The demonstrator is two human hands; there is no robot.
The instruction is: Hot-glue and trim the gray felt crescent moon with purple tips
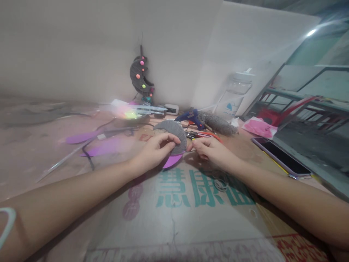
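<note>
My left hand (156, 149) grips a crescent shape (174, 133), its upper part wrapped in grey yarn and its lower tip bare purple. Fingers curl over the grey part, thumb below. My right hand (208, 149) is closed in a pinch right beside the crescent's right edge, apparently holding the grey yarn strand, which is too thin to see clearly. Both hands hover just above a flattened cardboard sheet (191, 207) with green printed characters.
A blue glue gun (191, 117), a grey yarn bundle (216, 123) and orange-handled pliers (204, 134) lie behind the hands. A finished dark crescent with coloured pompoms (140, 76) leans on the wall. Purple cutouts (89, 140) lie left; a phone (280, 156), pink bag (259, 127) and clear bottle (234, 92) sit right.
</note>
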